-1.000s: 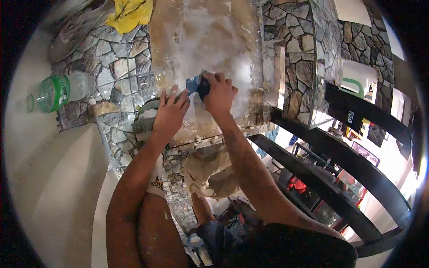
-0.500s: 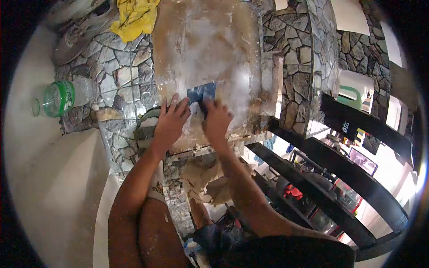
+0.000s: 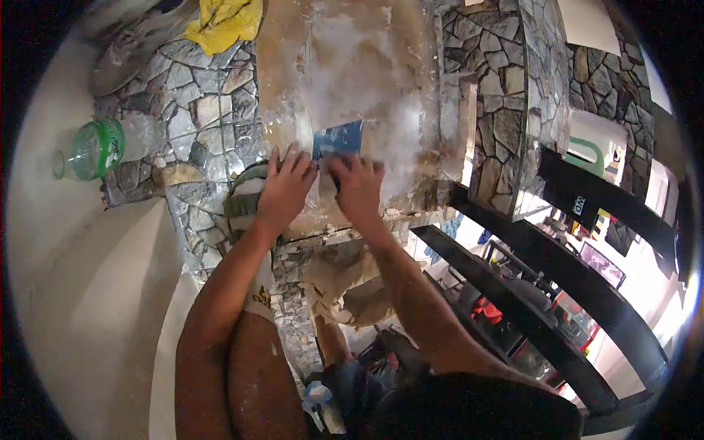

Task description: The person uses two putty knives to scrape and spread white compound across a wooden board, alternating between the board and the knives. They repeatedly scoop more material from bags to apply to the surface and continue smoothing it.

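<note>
A wide putty knife (image 3: pixel 339 139) with a blue, white-smeared blade lies against the brown board (image 3: pixel 282 81), which carries patchy white filler. My right hand (image 3: pixel 359 183) is closed on its dark handle, mostly hidden beneath the fingers. Just left of the blade, my left hand (image 3: pixel 286 187) lies flat with its fingers apart, fingertips on the board's surface near the handle.
Stone-patterned tiles flank the board, with a yellow cloth (image 3: pixel 224 26) at upper left. A green-labelled clear bottle (image 3: pixel 110 149) lies further left. Torn brown paper (image 3: pixel 341 286) is below the board. Dark slats (image 3: pixel 543 242) stand at right over a cluttered lower area.
My right hand has shifted slightly down relative to the board with the putty knife, uncovering more of the blade. My left hand stays nearly in place. The view has shifted a little.
</note>
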`<state>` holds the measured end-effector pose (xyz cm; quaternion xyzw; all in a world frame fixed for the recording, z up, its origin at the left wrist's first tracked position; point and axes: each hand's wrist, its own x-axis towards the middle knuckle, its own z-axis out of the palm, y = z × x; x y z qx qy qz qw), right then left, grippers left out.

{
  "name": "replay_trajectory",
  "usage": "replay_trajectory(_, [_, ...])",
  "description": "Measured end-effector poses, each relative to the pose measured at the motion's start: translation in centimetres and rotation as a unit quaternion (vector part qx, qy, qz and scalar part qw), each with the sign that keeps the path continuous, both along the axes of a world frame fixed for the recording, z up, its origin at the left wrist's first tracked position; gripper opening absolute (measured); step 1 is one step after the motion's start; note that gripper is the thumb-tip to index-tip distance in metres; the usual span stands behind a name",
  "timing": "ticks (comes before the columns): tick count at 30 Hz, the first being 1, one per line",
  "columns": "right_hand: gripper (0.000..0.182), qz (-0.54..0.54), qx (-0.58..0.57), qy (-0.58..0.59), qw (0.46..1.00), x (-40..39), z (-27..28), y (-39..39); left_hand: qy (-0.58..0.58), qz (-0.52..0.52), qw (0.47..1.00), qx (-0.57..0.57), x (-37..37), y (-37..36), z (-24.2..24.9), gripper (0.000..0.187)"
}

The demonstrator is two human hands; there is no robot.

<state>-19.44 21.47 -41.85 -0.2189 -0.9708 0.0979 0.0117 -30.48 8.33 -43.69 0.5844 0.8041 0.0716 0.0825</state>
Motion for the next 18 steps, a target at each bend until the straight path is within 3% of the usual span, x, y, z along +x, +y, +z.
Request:
replay_trajectory(2, [0.04, 0.022, -0.023, 0.039, 0.999, -3.5, -0.2, 3.0, 0.009, 0.007, 1.0, 0.012, 0.1, 0.0, 0.0, 0.036])
replay_trajectory(3, [0.039, 0.04, 0.007, -0.013, 0.999, -4.4, 0.3, 3.6, 0.014, 0.01, 1.0, 0.02, 0.1, -0.1, 0.1, 0.036])
replay_trajectory(6, [0.039, 0.06, -0.002, 0.015, 0.998, -0.9, -0.2, 1.8, 0.017, 0.031, 0.998, 0.055, 0.4, -0.2, -1.6, 0.038])
replay_trajectory(10, [0.039, 0.02, 0.004, -0.006, 1.0, 0.4, 0.3, 0.0, 0.006, 0.015, 1.0, -0.001, 0.7, -0.3, -0.5, 0.04])
replay_trajectory(13, [0.042, 0.01, -0.015, -0.005, 1.0, -4.8, 0.3, 2.9, -0.01, 0.014, 1.0, -0.022, 0.3, -0.3, -0.1, 0.041])
replay_trajectory(16, [0.044, 0.009, 0.008, 0.017, 1.0, -1.6, -1.1, 1.1, -0.027, 0.025, 0.999, 0.017, 0.2, -0.3, -1.2, 0.059])
replay_trajectory(18, [0.045, -0.001, 0.006, 0.009, 1.0, 0.2, -0.8, -0.7, -0.021, 0.032, 0.999, -0.008, -0.2, 0.0, -1.3, 0.058])
